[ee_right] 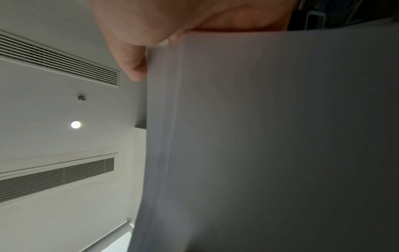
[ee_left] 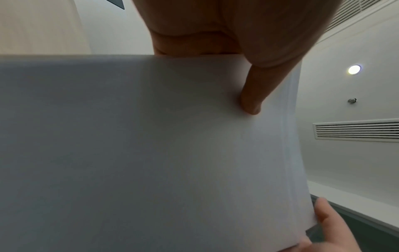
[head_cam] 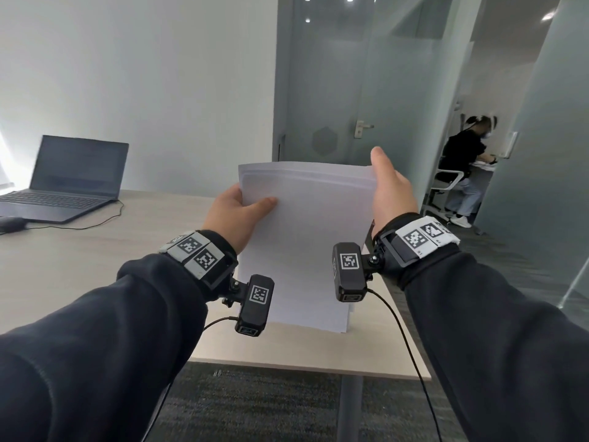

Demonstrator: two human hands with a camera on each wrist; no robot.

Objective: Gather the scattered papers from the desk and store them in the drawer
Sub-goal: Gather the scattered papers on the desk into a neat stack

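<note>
We see the left hand (head_cam: 234, 215) pinching the left edge of a stack of white papers (head_cam: 306, 237): thumb lying flat across the front sheet, the other fingers hidden behind the stack. From the left wrist view the thumb (ee_left: 251, 95) presses on the sheet face near the top corner, rest of the fingers out of sight behind the paper. The right hand (head_cam: 390, 189) holds the right edge of the same stack near its top corner; thumb points up along the edge, the other fingers are behind the sheets and we cannot tell how far they curl. The right wrist view shows one finger (ee_right: 131, 64) against the stack's edge, and the sheet edges there sit slightly stepped, not flush.

The papers stand roughly upright between both hands, bottom edge down at the desk (head_cam: 95, 260) surface near its right front corner; whether it touches we can't tell.

Out to the left of the left hand, well apart, an open laptop (head_cam: 73, 177) sits on the desk with a dark mouse (head_cam: 11, 223) and a thin cable beside it. Beyond the right hand, a glass door (head_cam: 334, 90), and further right a seated person (head_cam: 462, 164) on a white chair. Both wrists carry marker bands and small black cameras. No drawer in view.
</note>
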